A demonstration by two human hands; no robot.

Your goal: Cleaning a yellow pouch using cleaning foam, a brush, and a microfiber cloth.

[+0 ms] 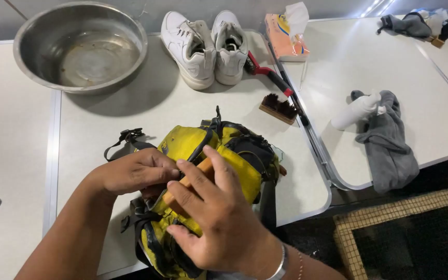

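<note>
Hands sit together low in the centre of the frame, both on the yellow and black bag (219, 150) I am watching lie on the white table (156, 111). My right hand (219, 218) is closed around a wooden brush (195, 176), pressing it onto the bag's yellow fabric; my left hand (136, 171) grips the bag just beside it, fingers curled on the cloth. Above the bag, near the top centre, stands a pair of white shoes (208, 46), with a second brush (278, 108) and a red-handled brush (268, 72) to their right. A metal bowl (81, 44) fills the upper left. On the neighbouring table at right lie a grey cloth (390, 145), a white bottle (356, 110) and a tissue pack (286, 33).
</note>
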